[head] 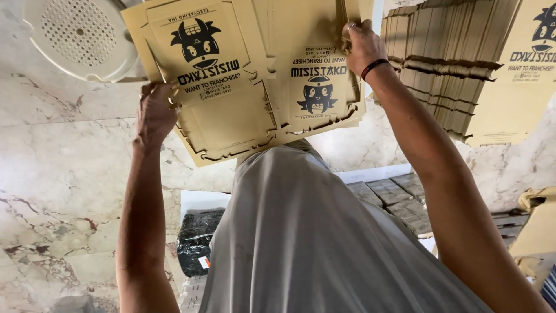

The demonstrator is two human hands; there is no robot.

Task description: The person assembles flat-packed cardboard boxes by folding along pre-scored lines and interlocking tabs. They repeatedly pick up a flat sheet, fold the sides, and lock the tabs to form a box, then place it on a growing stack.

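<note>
Cardboard box blank (243, 87), flat, die-cut and printed in black, looks light, fairly stiff, easily creased at its tabs. Left hand (155, 113) pinches its near-left edge; right hand (360, 46) is closed over its far-right edge. Beyond, a stack of blanks (446, 64) lies on the marble floor (63, 168).

**Wearer's appearance, head view**

I log two bare forearms with no sleeves reaching the wrists or elbows. The right hand (362, 43) carries a thin pale ring on one finger and a narrow dark band with a red edge around the wrist. The left hand (155, 113) shows no ring, band or watch that I can make out. A plain grey garment, smooth and lightly creased, covers the torso in the lower middle of the view.
</note>
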